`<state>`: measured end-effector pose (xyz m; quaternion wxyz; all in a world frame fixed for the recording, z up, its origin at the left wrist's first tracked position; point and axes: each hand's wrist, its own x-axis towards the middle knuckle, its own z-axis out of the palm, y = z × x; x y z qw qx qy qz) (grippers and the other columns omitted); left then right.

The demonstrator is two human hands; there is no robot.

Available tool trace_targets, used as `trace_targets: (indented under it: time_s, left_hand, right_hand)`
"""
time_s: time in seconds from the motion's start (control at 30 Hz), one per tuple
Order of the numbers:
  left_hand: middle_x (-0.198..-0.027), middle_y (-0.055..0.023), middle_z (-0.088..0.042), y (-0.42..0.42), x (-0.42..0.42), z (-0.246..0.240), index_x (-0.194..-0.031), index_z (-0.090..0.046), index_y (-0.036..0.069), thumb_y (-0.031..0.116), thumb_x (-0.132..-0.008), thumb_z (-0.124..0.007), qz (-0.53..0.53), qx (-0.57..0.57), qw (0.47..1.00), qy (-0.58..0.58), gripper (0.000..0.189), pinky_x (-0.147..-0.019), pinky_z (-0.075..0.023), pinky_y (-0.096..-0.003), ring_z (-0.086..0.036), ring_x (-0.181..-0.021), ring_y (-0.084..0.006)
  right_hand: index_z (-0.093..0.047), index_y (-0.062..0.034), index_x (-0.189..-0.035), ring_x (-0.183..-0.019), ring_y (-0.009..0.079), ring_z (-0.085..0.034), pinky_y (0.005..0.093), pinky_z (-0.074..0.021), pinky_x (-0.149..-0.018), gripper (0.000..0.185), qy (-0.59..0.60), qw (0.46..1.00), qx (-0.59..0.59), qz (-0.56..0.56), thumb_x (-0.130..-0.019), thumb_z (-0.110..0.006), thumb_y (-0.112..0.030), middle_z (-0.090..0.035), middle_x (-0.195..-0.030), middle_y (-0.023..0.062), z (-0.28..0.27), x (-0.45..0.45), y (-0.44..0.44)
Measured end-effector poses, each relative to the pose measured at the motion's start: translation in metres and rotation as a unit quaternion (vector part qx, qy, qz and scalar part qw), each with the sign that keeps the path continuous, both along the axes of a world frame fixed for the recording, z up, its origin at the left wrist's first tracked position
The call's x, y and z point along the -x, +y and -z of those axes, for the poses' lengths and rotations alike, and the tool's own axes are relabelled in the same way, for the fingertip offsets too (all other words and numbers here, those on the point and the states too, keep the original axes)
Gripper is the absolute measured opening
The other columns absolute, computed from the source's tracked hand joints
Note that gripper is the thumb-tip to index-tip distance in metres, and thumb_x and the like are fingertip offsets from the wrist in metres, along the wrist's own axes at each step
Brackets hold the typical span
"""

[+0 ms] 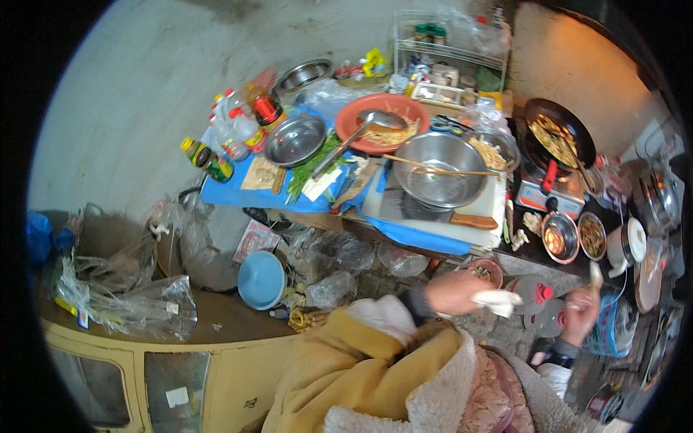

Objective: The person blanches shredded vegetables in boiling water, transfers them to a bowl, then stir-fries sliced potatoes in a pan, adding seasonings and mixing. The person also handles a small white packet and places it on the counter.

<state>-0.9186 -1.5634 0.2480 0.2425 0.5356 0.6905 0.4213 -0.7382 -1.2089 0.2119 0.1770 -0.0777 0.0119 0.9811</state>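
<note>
My left hand point(455, 293) grips a crumpled white piece point(497, 302), too blurred to tell whether it is paper, cloth or food. In my right hand point(580, 318) is a slim pale piece point(595, 275), pointing up and also blurred. Both hands are apart, low in front of the dark counter. A pink bowl of scraps point(486, 270) lies just beyond my left hand. Past my right hand stand a steel bowl point(560, 238) and a bowl of chopped food point(593, 236). Food sits in a black wok point(560, 135) on a portable gas stove point(549, 192).
A large steel basin point(439, 170) with chopsticks across it stands on the cutting board beside a cleaver point(474, 220). Behind it is a red basin point(381, 142) with shreds and a ladle. Large plastic bottles point(533, 295) and a blue-and-white bucket point(612, 327) are down by my hands.
</note>
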Motion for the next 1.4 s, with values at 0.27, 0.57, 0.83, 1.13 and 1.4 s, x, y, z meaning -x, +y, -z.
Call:
trace_targets:
  time_s: [0.27, 0.57, 0.83, 1.13, 1.4]
  left_hand:
    - [-0.083, -0.0032, -0.066, -0.312, 0.112, -0.014, -0.101, -0.065, -0.001, 0.018, -0.089, -0.068, -0.702, -0.207, 0.680, -0.051, 0.023, -0.058, -0.0466, -0.0264, -0.059, -0.068, -0.0095]
    - [-0.102, -0.0249, -0.058, -0.479, 0.303, 0.026, -0.099, -0.063, -0.005, 0.026, -0.079, -0.076, -0.785, 0.094, 0.537, 0.294, 0.039, -0.083, -0.0453, -0.0471, -0.056, -0.094, -0.0407]
    - [-0.129, -0.0218, -0.053, -0.548, 0.434, 0.138, -0.134, -0.044, -0.002, 0.042, -0.091, -0.056, -0.730, -0.007, 0.676, 0.101, 0.063, -0.100, -0.0385, -0.0427, -0.053, -0.112, -0.0326]
    - [-0.104, -0.0220, -0.066, -0.504, 0.381, 0.046, -0.116, -0.059, -0.010, 0.031, -0.098, -0.055, -0.759, -0.179, 0.537, 0.321, 0.045, -0.085, -0.0517, -0.0375, -0.063, -0.095, -0.0313]
    - [-0.101, -0.0179, -0.061, -0.294, 0.215, -0.055, -0.121, -0.049, -0.006, 0.042, -0.105, -0.023, -0.375, -0.413, 0.822, 0.117, 0.057, -0.078, -0.0518, -0.0331, -0.059, -0.087, -0.0235]
  right_hand:
    - [-0.039, -0.0074, -0.076, -0.049, 0.0090, -0.028, 0.0249, -0.0274, -0.051, 0.025, -0.055, 0.959, -0.237, 0.148, -0.100, -0.042, -0.013, -0.031, -0.061, -0.0007, -0.008, -0.026, 0.045]
    - [-0.042, -0.0073, -0.078, -0.049, 0.0089, -0.027, 0.0265, -0.0268, -0.048, 0.029, -0.160, 0.944, -0.222, 0.182, -0.103, -0.042, -0.023, -0.031, -0.059, -0.0014, -0.024, 0.033, -0.041]
    - [-0.049, -0.0110, -0.082, -0.049, 0.0070, -0.028, 0.0235, -0.0292, -0.048, 0.028, -0.230, 0.905, -0.243, 0.262, -0.102, -0.044, -0.031, -0.031, -0.060, -0.0050, -0.056, 0.040, -0.096]
    - [-0.054, -0.0006, -0.115, -0.061, 0.0112, -0.049, 0.0266, -0.0413, -0.056, 0.044, -0.306, 0.884, -0.306, 0.180, -0.098, -0.048, -0.041, -0.055, -0.079, 0.0016, -0.072, 0.062, -0.131]
    - [-0.064, 0.0030, -0.110, -0.079, 0.0107, -0.059, 0.0242, -0.0455, -0.069, 0.050, -0.442, 0.689, -0.563, 0.115, -0.102, -0.039, -0.039, -0.067, -0.092, 0.0046, -0.088, 0.058, -0.157]
